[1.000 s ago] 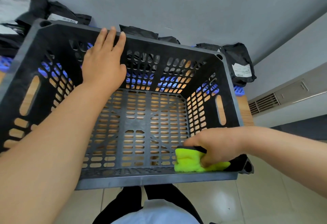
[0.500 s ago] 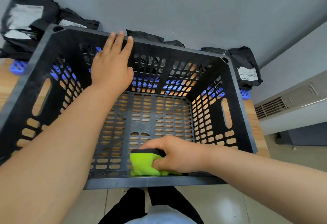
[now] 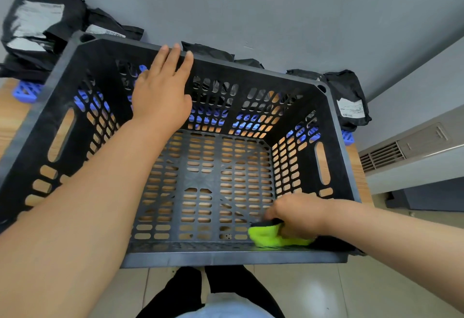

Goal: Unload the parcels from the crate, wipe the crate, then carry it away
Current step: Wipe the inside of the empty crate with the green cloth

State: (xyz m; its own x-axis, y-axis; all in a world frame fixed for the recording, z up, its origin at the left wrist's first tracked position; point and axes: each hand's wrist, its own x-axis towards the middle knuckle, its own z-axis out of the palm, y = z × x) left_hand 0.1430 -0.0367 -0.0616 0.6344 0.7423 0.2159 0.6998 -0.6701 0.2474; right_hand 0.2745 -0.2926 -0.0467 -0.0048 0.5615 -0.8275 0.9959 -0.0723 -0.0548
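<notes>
Parcels [image 3: 208, 53] partly behind crate [image 3: 226, 258] wall

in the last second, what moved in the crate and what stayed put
The right hand, gripping the green cloth, swept it left along the near wall of the crate to about the middle, then back toward the near right corner. Nothing was picked up or let go. The left hand stayed flat on the far rim, and the black parcels stayed behind the crate.
</notes>
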